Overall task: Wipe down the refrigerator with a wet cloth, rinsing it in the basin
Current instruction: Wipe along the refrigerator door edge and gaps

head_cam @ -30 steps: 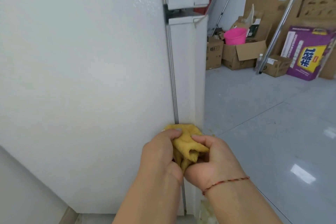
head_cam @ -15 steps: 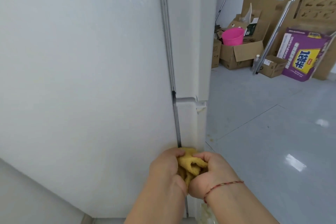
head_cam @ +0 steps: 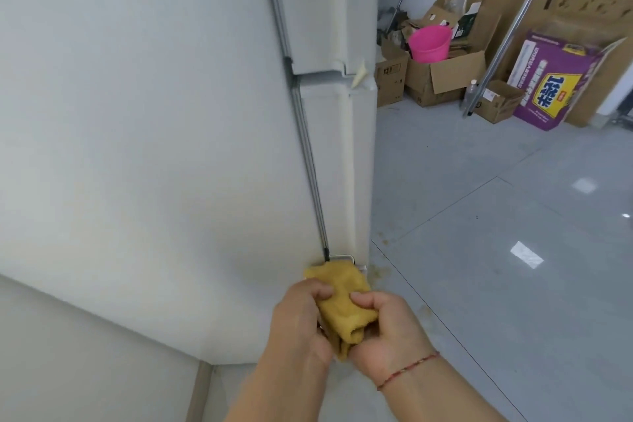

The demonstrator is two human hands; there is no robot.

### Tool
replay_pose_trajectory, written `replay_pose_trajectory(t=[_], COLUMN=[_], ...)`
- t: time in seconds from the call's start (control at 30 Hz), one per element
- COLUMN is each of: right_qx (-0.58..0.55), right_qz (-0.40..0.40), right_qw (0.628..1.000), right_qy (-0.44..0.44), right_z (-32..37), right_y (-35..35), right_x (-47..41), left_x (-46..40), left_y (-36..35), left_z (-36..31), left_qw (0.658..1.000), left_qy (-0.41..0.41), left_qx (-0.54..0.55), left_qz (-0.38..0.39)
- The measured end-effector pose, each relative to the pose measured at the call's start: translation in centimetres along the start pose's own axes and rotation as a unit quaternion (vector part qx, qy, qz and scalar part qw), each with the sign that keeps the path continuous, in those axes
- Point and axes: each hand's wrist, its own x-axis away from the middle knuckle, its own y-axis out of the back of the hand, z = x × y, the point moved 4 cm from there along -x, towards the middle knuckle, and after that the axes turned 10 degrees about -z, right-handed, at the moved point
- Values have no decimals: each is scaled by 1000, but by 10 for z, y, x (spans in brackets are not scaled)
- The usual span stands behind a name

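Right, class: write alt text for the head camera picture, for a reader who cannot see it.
Two hands, the left hand and the right hand, hold a bunched yellow cloth low beside a white refrigerator, near its bottom front corner. Behind, on a grey tiled floor, stand cardboard boxes, a pink bucket and a purple box.
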Motion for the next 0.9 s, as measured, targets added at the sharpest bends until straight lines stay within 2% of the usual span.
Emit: replay_pose_trajectory(t=[0.17, 0.33, 0.4, 0.5, 0.57, 0.6, 0.73, 0.83, 0.9], right_qx=[85, 186, 236, 314, 352, 366, 363, 363, 344], right_qz=[-27, -42, -49, -75, -85, -75, -72, -119, -132], right_qw=[993, 953, 913, 823, 772, 759, 747, 737, 755], right_qy=[72, 237, 328, 467, 522, 533, 551, 558, 542], right_z=[19, 90, 125, 171, 201, 203, 254, 297, 319], right_y=[33, 49, 51, 56, 66, 64, 87, 120, 138], right_x=[26, 72, 93, 122, 143, 145, 165, 179, 187], left_x=[46, 87, 97, 107, 121, 121, 138, 155, 162], left_y=[-7, -68, -100, -148, -190, -195, -255, -307, -335], left_z=[20, 27, 21, 10, 12, 9, 20, 41, 54], left_qw=[998, 995, 994, 988, 985, 986, 977, 963, 952], left_qy=[35, 28, -3, -66, -77, -76, -94, -106, -110], left_qx=[-21, -54, -62, -80, -79, -68, -96, -138, -157], left_qz=[53, 83, 92, 112, 133, 132, 164, 206, 237])
